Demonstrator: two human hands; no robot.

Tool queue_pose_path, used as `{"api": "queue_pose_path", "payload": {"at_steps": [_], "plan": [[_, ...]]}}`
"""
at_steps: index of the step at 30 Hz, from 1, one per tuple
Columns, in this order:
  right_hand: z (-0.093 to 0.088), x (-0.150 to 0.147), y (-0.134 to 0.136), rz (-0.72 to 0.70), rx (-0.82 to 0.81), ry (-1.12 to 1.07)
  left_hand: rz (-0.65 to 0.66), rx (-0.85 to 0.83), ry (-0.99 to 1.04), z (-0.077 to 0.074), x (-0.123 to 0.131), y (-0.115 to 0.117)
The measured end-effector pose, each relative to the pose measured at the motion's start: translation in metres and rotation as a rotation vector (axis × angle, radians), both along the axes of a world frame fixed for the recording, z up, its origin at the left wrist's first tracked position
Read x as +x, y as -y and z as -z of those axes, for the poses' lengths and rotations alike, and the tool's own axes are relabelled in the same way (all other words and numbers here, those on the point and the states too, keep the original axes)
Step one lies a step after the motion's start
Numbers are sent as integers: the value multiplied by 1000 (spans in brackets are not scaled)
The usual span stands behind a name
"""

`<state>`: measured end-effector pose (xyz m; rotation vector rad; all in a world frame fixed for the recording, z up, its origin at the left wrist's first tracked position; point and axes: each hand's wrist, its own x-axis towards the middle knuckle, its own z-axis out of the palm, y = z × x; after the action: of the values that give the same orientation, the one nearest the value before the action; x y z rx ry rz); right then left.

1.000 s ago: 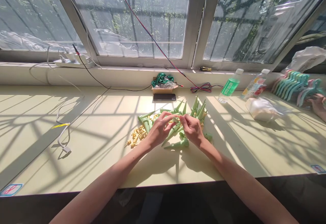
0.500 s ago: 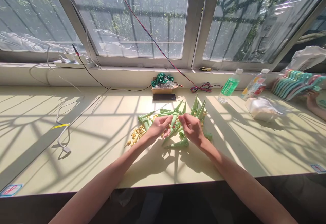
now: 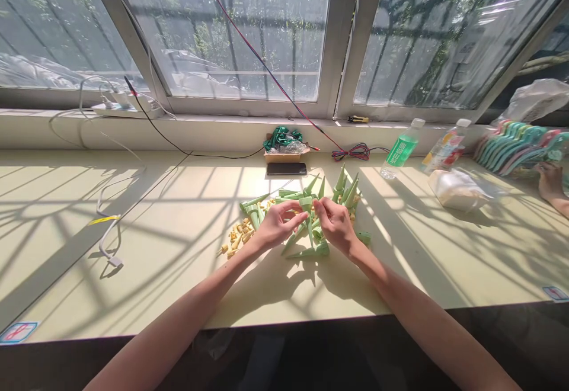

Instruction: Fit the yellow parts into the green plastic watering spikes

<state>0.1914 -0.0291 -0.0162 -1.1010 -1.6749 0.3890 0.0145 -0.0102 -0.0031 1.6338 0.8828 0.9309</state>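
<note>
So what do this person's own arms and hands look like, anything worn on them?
The left hand and right hand wear no gloves, and no ring, watch or bracelet shows. Both arms are bare right down to the picture's edge, with no sleeves in view.

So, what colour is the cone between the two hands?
Light green: the cone, between left hand and right hand, shows best in the head view.
</note>
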Motion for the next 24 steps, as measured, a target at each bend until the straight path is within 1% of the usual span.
{"api": "queue_pose_path", "payload": {"at_steps": [3, 11, 19, 24], "plan": [[2, -1, -1, -4, -36, -20, -30, 84, -42, 0, 1, 1], [4, -1, -2, -33, -85, -84, -26, 159, -100, 4, -1, -1], [1, -2, -1, -31, -105, -94, -50, 266, -108, 6, -1, -1], [-1, -2, 0, -45, -128, -107, -55, 260, -107, 4, 0, 1]]}}
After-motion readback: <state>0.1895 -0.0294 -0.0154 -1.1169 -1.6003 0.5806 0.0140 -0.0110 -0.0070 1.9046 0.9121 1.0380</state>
